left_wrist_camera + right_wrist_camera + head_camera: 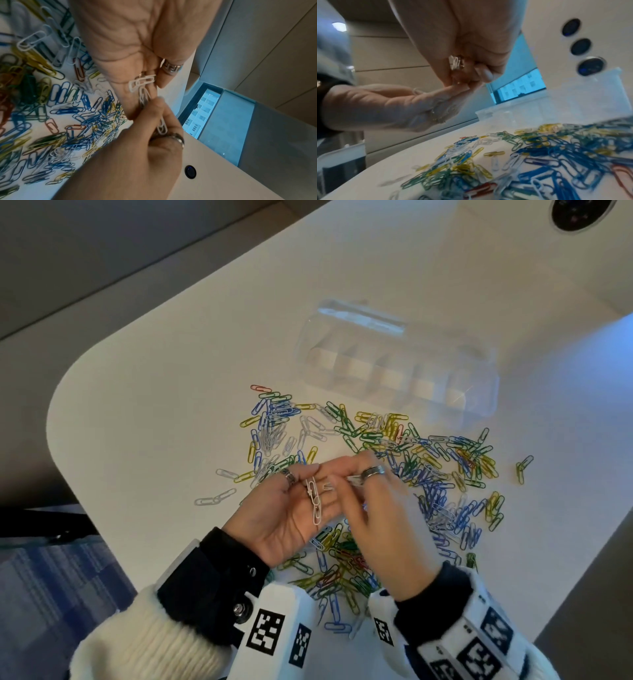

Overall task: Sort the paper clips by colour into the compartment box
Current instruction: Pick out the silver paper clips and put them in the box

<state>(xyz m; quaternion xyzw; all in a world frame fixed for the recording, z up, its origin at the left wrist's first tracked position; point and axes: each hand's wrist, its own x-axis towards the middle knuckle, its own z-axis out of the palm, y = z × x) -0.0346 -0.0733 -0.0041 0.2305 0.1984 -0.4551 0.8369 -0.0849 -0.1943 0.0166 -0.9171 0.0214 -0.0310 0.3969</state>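
My left hand (298, 501) lies palm up over the near part of the pile, and its ringed thumb pins a short chain of white paper clips (314, 501) against the fingers. My right hand (356, 474) meets it from the right and pinches the end of a white clip (162, 127) linked to that chain. A loose heap of blue, green, yellow, white and red paper clips (428, 467) covers the table around both hands. Beyond the heap stands the clear compartment box (397, 364), its lid up, with no clips visible in its cells.
The white table (171, 371) has a rounded corner on the left, with a drop to the floor beyond it. Two linked white clips (215, 498) lie apart on the left. A round dark port (582, 213) sits in the table at far right.
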